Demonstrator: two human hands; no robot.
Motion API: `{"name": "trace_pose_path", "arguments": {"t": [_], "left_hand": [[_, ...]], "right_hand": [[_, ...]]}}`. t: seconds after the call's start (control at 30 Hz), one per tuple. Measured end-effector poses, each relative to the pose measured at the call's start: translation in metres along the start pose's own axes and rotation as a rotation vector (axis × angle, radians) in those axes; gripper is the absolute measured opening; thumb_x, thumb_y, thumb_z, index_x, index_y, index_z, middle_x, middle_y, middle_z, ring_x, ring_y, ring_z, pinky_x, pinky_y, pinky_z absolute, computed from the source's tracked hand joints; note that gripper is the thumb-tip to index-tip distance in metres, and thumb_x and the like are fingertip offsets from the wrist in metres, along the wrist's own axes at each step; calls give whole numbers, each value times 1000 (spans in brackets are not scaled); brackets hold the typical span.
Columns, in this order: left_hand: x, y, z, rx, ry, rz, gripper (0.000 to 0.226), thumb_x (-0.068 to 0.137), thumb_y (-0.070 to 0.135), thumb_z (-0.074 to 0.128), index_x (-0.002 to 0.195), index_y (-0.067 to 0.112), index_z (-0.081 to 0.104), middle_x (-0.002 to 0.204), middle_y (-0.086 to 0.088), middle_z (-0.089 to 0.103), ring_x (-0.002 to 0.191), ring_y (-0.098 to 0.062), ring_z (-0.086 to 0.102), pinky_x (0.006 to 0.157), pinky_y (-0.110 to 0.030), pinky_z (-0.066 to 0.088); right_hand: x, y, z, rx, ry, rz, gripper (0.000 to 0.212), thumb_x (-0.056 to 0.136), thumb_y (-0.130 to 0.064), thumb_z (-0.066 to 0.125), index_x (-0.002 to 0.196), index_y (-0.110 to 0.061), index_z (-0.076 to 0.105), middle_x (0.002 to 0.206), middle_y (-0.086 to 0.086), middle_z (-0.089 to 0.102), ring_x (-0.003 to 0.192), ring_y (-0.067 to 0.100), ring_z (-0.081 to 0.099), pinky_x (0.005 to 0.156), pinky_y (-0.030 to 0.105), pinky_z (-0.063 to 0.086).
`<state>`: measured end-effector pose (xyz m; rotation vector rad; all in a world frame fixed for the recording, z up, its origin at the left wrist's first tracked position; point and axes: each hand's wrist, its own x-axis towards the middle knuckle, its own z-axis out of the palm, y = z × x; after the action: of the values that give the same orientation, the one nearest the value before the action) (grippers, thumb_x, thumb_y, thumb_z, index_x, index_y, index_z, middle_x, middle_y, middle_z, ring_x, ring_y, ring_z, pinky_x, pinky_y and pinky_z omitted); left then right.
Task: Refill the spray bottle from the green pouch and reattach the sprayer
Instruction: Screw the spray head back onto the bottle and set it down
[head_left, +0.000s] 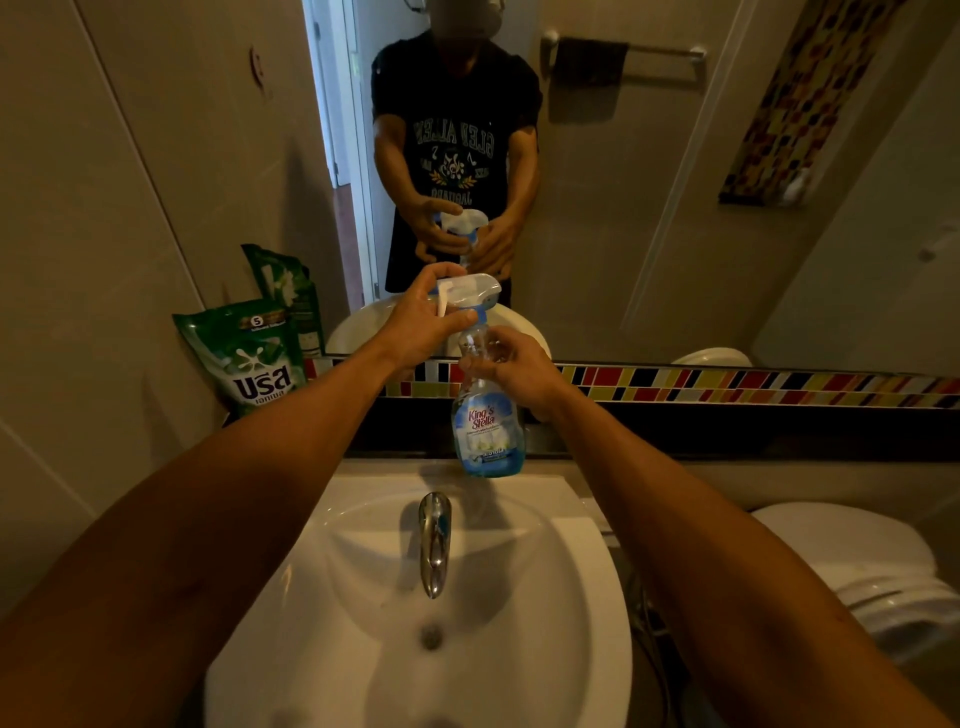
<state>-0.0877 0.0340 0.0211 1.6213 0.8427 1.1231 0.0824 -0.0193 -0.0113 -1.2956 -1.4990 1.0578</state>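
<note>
A: Centre of the frame, above the sink (571, 561), and the spray bottle (488, 415) is up in both hands. Why two?

B: One steadies, one turns, I'd say. The right hand (519, 371) is wrapped round the clear shoulder of the bottle, fingers curled tight on it, holding it upright. The left hand (423, 325) is closed over the white sprayer (467, 291), thumb and fingers pinching the head near the blue collar.

A: So twisting it?

B: Likely, but on or off I can't tell. The sprayer sits on the neck. Only a band of blue liquid shows at the bottom, so my guess is it's coming off for filling.

A: And the green pouch (249, 358)?

B: Left of centre, standing propped against the wall by the mirror, well apart from both hands, within easy reach.

A: Why over the basin?

B: Sensible guess: drips land in the sink, right behind the tap (434, 540).
</note>
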Motion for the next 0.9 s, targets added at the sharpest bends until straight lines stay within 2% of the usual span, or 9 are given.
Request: {"name": "trace_pose_path", "arguments": {"t": [0.13, 0.2, 0.27, 0.37, 0.5, 0.57, 0.63, 0.77, 0.9], "left_hand": [[0, 0, 0, -3, -13, -10, 58, 85, 6, 73, 134, 23, 46, 136, -13, 50, 116, -30, 60, 90, -41, 58], [-2, 1, 1, -13, -11, 13, 58, 85, 10, 76, 133, 22, 45, 134, -12, 52, 115, -28, 62, 89, -37, 58], [-3, 1, 1, -14, -10, 35, 58, 84, 9, 76, 131, 23, 45, 133, -11, 52, 113, -28, 62, 84, -33, 59], [-3, 1, 1, 1, -28, 32, 55, 86, 4, 72, 129, 26, 46, 133, -14, 51, 111, -30, 63, 84, -35, 60], [-2, 5, 2, 17, -26, 0, 54, 87, 3, 69, 131, 25, 45, 125, -6, 51, 105, -25, 61, 68, -20, 57], [-3, 6, 4, 8, -17, 13, 57, 86, 8, 73, 133, 20, 43, 129, -11, 50, 107, -25, 60, 75, -26, 59], [-4, 5, 6, 10, -6, 43, 61, 85, 8, 75, 134, 16, 41, 132, -14, 49, 110, -27, 61, 83, -33, 59], [-3, 7, 7, 33, 0, 49, 59, 85, 3, 73, 133, 16, 42, 131, -16, 50, 110, -29, 61, 82, -31, 59], [-3, 11, 5, 15, -35, 3, 57, 86, -1, 69, 132, 23, 44, 133, -13, 52, 112, -28, 62, 80, -28, 59]], "right_hand": [[1, -1, -1, -10, -4, 7, 34, 90, -19, 78, 121, -20, 63, 105, -1, 70, 94, 15, 70, 75, 27, 59], [2, -2, -1, -28, -5, -2, 34, 90, -20, 78, 121, -20, 64, 106, 1, 70, 95, 17, 69, 77, 29, 59], [2, -2, 0, -34, -6, -5, 32, 90, -20, 78, 119, -21, 64, 105, 1, 69, 95, 17, 69, 76, 28, 58], [0, -3, -2, -29, -2, 7, 31, 91, -19, 77, 118, -23, 63, 103, -2, 69, 91, 14, 70, 71, 23, 58], [-2, -3, -3, -28, 4, 13, 30, 91, -16, 76, 118, -19, 64, 101, -3, 69, 86, 11, 70, 68, 20, 58], [-2, -4, -3, -48, 8, 7, 33, 91, -16, 77, 121, -14, 64, 103, 1, 69, 91, 15, 69, 77, 29, 59], [-2, -6, -3, -52, 5, 2, 35, 90, -16, 77, 122, -11, 64, 102, 3, 70, 90, 16, 69, 77, 29, 59], [-2, -6, -2, -45, 23, -1, 35, 90, -14, 78, 122, -11, 65, 99, 1, 70, 85, 11, 69, 74, 26, 58], [-1, -3, -5, -58, 20, 12, 38, 90, -14, 77, 126, -11, 63, 107, 5, 70, 95, 18, 69, 87, 39, 60]]}}
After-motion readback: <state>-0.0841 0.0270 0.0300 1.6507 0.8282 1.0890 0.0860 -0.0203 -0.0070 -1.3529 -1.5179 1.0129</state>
